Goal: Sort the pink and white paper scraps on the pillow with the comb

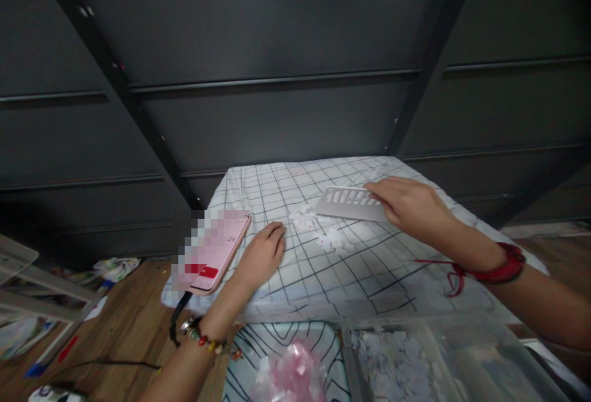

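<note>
My right hand (406, 205) pinches the right end of a flat, pale grey slotted plate (344, 205), with a row of oval openings along its upper part. The plate is tilted over the checked cloth, and its exact kind is unclear. Small white pieces (332, 239) lie loose on the cloth just below and left of it. Resting palm down on the cloth, my left hand (265, 251) holds nothing, its fingers loosely bent and partly apart. A pink phone (226, 248) lies to the left of that hand.
A white checked cloth (295, 279) covers the table, against a dark panelled wall (277, 119). Nearest me are a pink plastic bag (295, 374) on a patterned seat (240, 340) and a clear box (443, 353) of small pale pieces. A white frame (50, 303) stands left.
</note>
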Tool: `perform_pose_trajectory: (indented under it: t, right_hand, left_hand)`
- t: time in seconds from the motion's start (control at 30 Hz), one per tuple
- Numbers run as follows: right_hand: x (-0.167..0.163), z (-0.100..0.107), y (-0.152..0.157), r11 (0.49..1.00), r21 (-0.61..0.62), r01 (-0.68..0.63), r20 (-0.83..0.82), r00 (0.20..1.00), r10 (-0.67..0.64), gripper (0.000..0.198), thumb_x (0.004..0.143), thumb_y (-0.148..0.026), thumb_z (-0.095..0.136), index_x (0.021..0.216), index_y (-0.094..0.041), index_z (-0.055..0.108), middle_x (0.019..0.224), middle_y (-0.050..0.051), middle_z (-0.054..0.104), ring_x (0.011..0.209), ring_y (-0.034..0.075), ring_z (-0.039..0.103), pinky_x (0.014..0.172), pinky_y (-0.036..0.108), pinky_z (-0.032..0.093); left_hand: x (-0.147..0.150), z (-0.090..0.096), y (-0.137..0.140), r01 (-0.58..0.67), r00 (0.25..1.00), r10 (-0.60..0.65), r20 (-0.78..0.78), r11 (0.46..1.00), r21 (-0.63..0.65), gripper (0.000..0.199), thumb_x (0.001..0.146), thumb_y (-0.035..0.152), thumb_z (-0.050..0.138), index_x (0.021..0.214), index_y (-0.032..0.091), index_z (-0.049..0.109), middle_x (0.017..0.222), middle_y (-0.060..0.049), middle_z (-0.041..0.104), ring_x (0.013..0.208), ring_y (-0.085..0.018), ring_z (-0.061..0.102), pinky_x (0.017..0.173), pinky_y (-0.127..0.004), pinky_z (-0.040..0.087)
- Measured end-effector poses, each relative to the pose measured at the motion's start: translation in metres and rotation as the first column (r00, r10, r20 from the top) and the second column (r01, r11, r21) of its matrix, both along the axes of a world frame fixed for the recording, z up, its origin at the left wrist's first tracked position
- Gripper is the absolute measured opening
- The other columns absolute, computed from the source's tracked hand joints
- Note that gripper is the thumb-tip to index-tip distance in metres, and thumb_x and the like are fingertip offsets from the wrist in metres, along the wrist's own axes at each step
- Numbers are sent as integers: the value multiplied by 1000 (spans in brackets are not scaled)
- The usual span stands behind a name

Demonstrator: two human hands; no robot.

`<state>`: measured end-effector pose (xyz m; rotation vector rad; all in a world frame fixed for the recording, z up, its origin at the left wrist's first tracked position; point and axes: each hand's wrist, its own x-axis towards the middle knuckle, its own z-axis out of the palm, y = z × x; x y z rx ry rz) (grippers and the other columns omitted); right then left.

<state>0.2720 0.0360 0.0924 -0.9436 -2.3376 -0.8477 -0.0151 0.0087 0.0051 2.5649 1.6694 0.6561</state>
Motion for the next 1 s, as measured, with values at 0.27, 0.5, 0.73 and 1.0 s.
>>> perform_pose_trajectory:
  t: [0.27, 0.5, 0.73, 1.0]
  right_hand:
    - [15, 0, -7, 1000, -5, 9, 35, 999, -9, 25, 80, -7, 40, 89, -12, 63, 77, 8, 67, 70, 20, 62, 64, 31, 48]
    - [20, 3, -23, 999, -12, 31, 72, 997, -30, 22, 78, -4, 41, 81, -13, 61, 72, 8, 66, 64, 20, 61, 60, 31, 47]
    - [21, 0, -30, 998, -30, 52, 74, 996, -49, 23, 76, -3, 40, 80, -14, 60, 69, 6, 64, 63, 19, 59, 60, 30, 45]
    - [-12, 3, -17, 994, -96, -47, 104, 993, 57, 26, 77, -1, 39, 84, -13, 62, 74, 6, 65, 66, 17, 56, 60, 29, 40]
  left_hand:
    - [0, 1, -1, 4, 1000, -4, -24, 1000, -2, 35, 91, 19, 36, 117, 6, 55, 123, -15, 56, 116, -23, 51, 102, -38, 39]
    - [-1, -3, 0, 12, 1000, -11, -9, 999, 45, 33, 90, 19, 36, 116, 11, 56, 122, -13, 57, 115, -23, 52, 100, -40, 42]
    - [-2, 0, -1, 8, 1000, -7, -25, 1000, 30, 33, 90, 20, 36, 116, 12, 55, 123, -12, 56, 114, -22, 52, 100, -39, 42]
    - [-2, -1, 0, 5, 1000, -5, -13, 1000, 24, 33, 90, 19, 36, 116, 10, 55, 123, -14, 55, 115, -23, 52, 101, -39, 41]
